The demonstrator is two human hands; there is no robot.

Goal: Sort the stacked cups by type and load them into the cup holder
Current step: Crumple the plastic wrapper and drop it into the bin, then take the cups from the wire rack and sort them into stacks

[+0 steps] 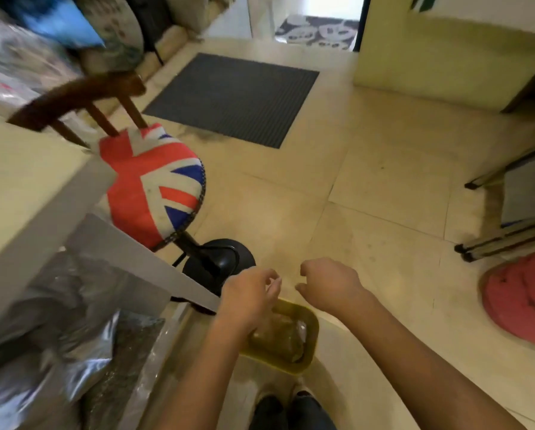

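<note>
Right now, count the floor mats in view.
2: a dark ribbed mat on the tiles ahead, and a patterned mat in the doorway beyond. Others may be out of sight.

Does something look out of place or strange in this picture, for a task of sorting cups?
Yes. No cups or cup holder are visible. Both hands, left hand and right hand, hold nothing, above a yellow bin on the floor. The picture is also blurred.

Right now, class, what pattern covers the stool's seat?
A Union Jack: red, white and blue, on the stool seat, seen in the head view.
</note>
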